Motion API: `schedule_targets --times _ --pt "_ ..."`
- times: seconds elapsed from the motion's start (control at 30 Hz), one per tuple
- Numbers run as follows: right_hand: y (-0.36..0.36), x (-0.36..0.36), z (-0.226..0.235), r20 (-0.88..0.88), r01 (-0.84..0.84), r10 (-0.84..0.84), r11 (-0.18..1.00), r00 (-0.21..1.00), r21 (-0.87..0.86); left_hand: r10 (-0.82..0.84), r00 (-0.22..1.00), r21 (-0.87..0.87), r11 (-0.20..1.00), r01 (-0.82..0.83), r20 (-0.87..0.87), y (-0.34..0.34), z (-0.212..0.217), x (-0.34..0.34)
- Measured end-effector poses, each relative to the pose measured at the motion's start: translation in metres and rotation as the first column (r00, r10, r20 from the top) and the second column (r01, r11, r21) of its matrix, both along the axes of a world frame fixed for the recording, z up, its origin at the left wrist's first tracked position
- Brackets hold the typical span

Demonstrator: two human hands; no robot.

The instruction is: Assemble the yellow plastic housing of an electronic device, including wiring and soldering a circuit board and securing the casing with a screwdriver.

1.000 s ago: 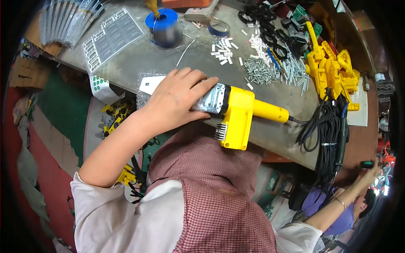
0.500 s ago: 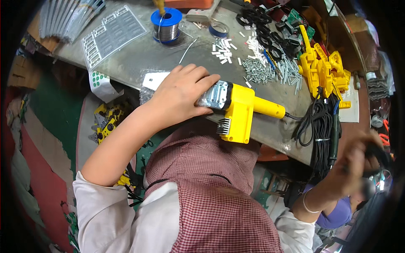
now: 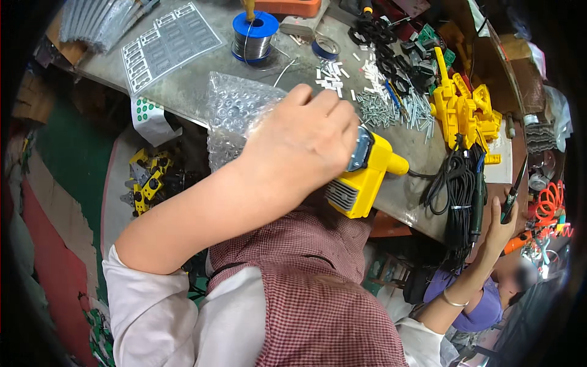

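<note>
At the workbench edge (image 3: 183, 98), our left hand (image 3: 302, 144) closes over the grey top of a yellow power tool (image 3: 361, 177), fingers curled around it, with a sheet of bubble wrap (image 3: 235, 116) just beside the wrist. Our right hand (image 3: 501, 223), raised at the far right, grips a thin dark tool (image 3: 516, 183). Loose screws (image 3: 382, 110), a solder spool (image 3: 255, 33) and coiled black cables (image 3: 458, 189) lie nearby.
</note>
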State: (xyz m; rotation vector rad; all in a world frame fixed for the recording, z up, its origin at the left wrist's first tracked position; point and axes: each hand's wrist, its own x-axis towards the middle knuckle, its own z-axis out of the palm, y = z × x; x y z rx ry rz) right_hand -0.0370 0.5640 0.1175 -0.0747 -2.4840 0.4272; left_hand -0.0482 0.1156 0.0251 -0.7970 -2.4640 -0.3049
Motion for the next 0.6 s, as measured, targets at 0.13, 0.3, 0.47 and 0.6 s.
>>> schedule_targets --times 0.13,0.3,0.47,0.6 --pt "0.19 0.007 -0.03 0.18 0.376 -0.388 0.921 0.904 0.097 -0.02 0.991 0.016 1.0 0.022 -0.133 0.014 0.015 0.006" --pt "0.207 -0.005 -0.06 0.219 0.442 -0.48 0.874 0.85 0.201 -0.015 0.991 0.017 1.0 0.017 -0.13 0.018 0.023 0.012" --pt "0.23 -0.015 -0.057 0.235 0.361 -0.372 0.928 0.898 0.089 -0.093 0.958 0.127 0.99 0.061 0.272 -0.007 0.006 -0.004" --pt "0.259 0.015 -0.079 0.177 0.559 -0.557 0.828 0.812 0.039 -0.123 0.896 0.165 0.985 0.057 0.427 -0.015 -0.013 -0.011"
